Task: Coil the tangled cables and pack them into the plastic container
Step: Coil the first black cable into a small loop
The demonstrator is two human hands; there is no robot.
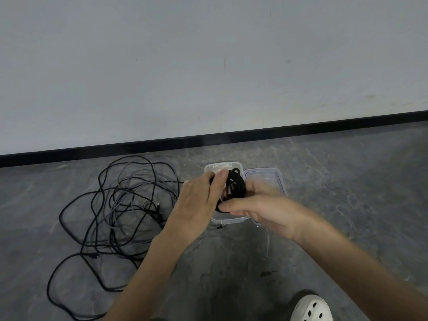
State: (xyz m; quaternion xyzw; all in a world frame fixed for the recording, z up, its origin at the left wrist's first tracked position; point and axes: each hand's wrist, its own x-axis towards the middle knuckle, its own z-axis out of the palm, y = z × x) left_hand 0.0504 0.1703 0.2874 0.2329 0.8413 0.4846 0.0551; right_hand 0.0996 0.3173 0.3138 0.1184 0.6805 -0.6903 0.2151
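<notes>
Fingers (218,181) of left hand (196,202) and right hand (264,212) clamp the coil (236,184) over the box (228,220), I think so its loops cannot spring open; the tangle (120,205) lies left of the box.

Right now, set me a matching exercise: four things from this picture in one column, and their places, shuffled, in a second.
Things:
1. coil of black cable
2. tangled cables
3. lid
4. shoe

Places:
A. spread on the floor left of the container
B. at the bottom edge, on the right
C. held between the left hand and right hand
D. lying just right of the container

Pairs: 1-C, 2-A, 3-D, 4-B
</notes>
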